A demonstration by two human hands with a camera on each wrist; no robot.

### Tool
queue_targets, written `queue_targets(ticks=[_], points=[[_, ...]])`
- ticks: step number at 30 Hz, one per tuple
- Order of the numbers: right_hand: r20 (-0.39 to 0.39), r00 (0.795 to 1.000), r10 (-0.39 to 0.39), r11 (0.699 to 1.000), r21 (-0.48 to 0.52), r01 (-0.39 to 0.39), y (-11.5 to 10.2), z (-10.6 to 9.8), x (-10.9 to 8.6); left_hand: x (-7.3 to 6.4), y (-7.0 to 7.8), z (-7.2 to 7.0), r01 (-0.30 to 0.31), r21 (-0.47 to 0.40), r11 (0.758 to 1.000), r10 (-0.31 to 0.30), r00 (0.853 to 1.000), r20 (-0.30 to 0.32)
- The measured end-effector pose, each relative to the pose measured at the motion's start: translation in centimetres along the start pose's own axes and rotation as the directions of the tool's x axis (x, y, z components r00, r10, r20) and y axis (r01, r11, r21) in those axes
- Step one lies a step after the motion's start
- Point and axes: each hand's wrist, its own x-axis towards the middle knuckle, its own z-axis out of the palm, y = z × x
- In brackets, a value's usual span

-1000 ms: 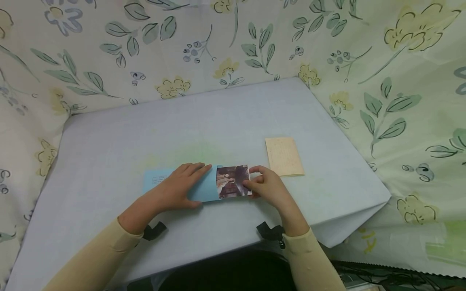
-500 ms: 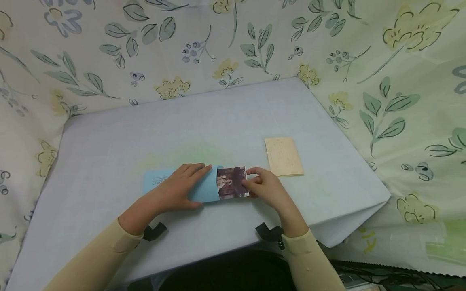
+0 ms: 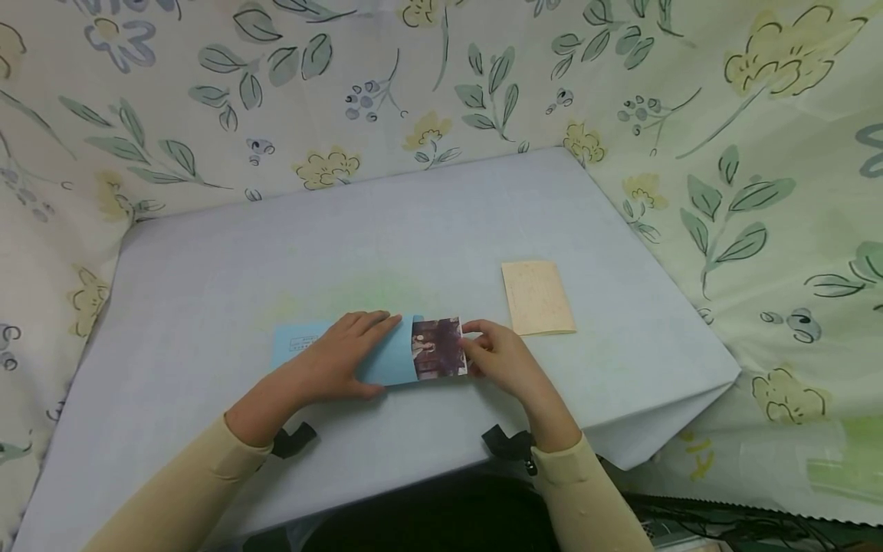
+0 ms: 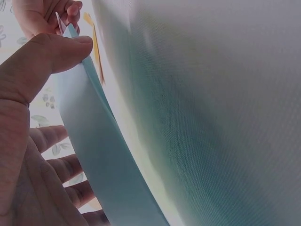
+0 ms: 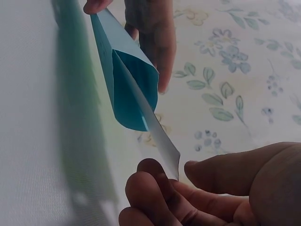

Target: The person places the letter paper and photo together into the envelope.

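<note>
A light blue paper envelope [image 3: 389, 364] lies lengthwise near the table's front, with small printed text at its left end. My left hand [image 3: 338, 356] spans and grips it, thumb on the near edge and fingers toward the far edge. Its mouth [image 5: 141, 80] gapes to the right in the right wrist view. A dark photo [image 3: 438, 349] with people in it sits partly inside that mouth. My right hand [image 3: 503, 356] pinches the photo's right edge between thumb and fingers. The part of the photo inside the envelope is hidden.
A cream folded paper [image 3: 538, 299] lies on the white tablecloth [image 3: 359, 238], just beyond my right hand. Floral curtains [image 3: 441, 84] enclose the table's back and sides. Dark cables [image 3: 752, 521] lie below the table at the lower right.
My right hand has moved slightly left, and the photo has slid a little further into the envelope. The left hand and the envelope have stayed about in place.
</note>
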Motion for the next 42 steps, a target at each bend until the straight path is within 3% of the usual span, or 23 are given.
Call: queue_targets(ticks=[42], points=[[0.01, 0.999, -0.04, 0.999, -0.03, 0.04, -0.57, 0.99, 0.31, 0.23, 0.54, -0.3, -0.009, -0.037, 0.999, 0.009, 1.0, -0.021]])
